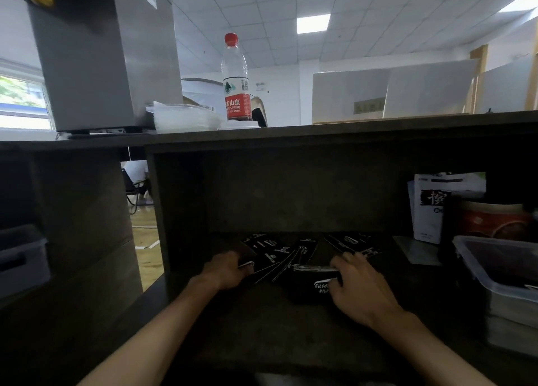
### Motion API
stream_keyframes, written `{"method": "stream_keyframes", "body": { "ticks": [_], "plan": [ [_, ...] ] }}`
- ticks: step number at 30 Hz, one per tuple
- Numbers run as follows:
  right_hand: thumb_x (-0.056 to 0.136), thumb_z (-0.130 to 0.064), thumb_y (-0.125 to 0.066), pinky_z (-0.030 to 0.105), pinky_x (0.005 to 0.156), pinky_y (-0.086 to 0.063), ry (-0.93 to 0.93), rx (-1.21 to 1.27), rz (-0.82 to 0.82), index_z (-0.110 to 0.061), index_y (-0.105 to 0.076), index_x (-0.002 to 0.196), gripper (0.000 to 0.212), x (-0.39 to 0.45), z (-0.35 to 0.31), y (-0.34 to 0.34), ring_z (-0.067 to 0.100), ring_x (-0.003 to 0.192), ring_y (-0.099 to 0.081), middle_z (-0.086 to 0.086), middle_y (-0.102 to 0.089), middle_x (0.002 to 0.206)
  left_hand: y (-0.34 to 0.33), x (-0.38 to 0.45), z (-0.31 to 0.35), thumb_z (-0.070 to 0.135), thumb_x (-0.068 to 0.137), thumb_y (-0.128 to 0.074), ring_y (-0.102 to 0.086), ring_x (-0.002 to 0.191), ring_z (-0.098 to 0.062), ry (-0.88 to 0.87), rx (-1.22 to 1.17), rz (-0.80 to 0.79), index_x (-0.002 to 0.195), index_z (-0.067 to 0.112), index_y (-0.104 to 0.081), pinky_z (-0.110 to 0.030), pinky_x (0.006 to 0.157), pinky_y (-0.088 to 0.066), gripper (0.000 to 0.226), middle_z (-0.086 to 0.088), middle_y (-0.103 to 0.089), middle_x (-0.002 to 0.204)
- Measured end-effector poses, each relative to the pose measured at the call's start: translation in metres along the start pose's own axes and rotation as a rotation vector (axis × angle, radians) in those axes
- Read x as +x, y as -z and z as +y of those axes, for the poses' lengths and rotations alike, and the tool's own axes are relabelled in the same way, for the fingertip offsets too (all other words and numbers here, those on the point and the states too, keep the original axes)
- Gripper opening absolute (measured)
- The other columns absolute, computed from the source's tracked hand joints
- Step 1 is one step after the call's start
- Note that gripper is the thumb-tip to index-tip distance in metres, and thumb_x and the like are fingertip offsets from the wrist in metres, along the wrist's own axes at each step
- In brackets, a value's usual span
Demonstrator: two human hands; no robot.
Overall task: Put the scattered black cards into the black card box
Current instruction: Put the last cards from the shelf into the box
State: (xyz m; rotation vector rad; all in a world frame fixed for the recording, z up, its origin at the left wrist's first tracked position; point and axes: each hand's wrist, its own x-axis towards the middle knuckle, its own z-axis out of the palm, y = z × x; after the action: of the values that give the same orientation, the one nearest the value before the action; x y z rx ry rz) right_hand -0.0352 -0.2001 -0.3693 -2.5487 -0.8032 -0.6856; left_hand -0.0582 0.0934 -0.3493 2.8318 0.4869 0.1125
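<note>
Black cards (279, 254) lay spread in a fan near the back edge of the dark desk (262, 327), under the shelf. On the left side, the left hand (230, 269) curled its fingers and pinched a few cards. Just to the right sat the black card box (313, 286) with a stack of cards in it, and the right hand (358, 281) held it, fingers bent over its top. More cards lay behind that hand. I thought the thin cards might slip or bend if they were pushed in crooked. Both arms reached straight forward.
</note>
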Motion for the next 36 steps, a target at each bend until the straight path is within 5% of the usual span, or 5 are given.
{"method": "stream_keyframes", "body": {
  "ticks": [15, 19, 26, 31, 36],
  "plan": [
    [0.091, -0.035, -0.048, 0.02, 0.081, -0.046, -0.016, -0.03, 0.054, -0.028, -0.05, 0.128, 0.038, -0.01, -0.003, -0.006, 0.007, 0.114, -0.038, -0.01, -0.048, 0.121, -0.019, -0.022, -0.012, 0.064, 0.086, -0.055, -0.049, 0.12, -0.021, -0.074, 0.159, 0.406, 0.129, 0.031, -0.056, -0.042, 0.101, -0.042, 0.054, -0.002, -0.045, 0.13],
    [0.092, -0.036, -0.047, 0.021, 0.084, -0.047, -0.018, -0.038, 0.052, -0.027, -0.048, 0.132, 0.041, -0.01, -0.003, -0.006, 0.007, 0.117, -0.037, -0.01, -0.047, 0.124, -0.013, -0.026, -0.01, 0.041, 0.089, -0.064, -0.057, 0.111, -0.015, -0.197, -0.051, 0.469, 0.114, 0.029, -0.061, -0.035, 0.094, -0.047, 0.028, 0.004, -0.054, 0.117],
    [0.089, -0.036, -0.055, 0.024, 0.094, -0.047, -0.012, 0.033, 0.027, -0.032, -0.006, 0.155, 0.081, -0.012, -0.003, -0.006, 0.011, 0.138, -0.027, -0.007, -0.018, 0.155, -0.002, -0.048, 0.05, 0.01, 0.093, -0.06, -0.062, 0.095, 0.009, -0.488, -0.623, 0.185, 0.088, 0.037, -0.073, -0.014, 0.087, -0.045, 0.03, 0.022, -0.07, 0.094],
    [0.09, -0.036, -0.052, 0.021, 0.091, -0.044, 0.022, -0.039, 0.038, -0.028, -0.039, 0.141, 0.054, -0.013, -0.003, -0.007, 0.01, 0.133, -0.027, -0.007, -0.033, 0.143, -0.029, -0.065, 0.109, 0.02, 0.102, -0.042, -0.062, 0.1, -0.008, -0.268, -1.025, -0.072, 0.103, 0.026, -0.064, -0.02, 0.082, -0.047, 0.023, 0.002, -0.066, 0.109],
    [0.091, -0.038, -0.049, 0.032, 0.097, -0.043, -0.006, -0.072, 0.038, -0.027, -0.045, 0.134, 0.045, -0.012, -0.001, -0.008, 0.012, 0.12, -0.033, -0.006, -0.044, 0.125, -0.031, -0.053, 0.107, 0.034, 0.101, -0.045, -0.06, 0.103, -0.011, -0.199, -1.019, 0.054, 0.109, 0.027, -0.057, -0.027, 0.087, -0.048, 0.016, 0.002, -0.063, 0.114]
  ]
}}
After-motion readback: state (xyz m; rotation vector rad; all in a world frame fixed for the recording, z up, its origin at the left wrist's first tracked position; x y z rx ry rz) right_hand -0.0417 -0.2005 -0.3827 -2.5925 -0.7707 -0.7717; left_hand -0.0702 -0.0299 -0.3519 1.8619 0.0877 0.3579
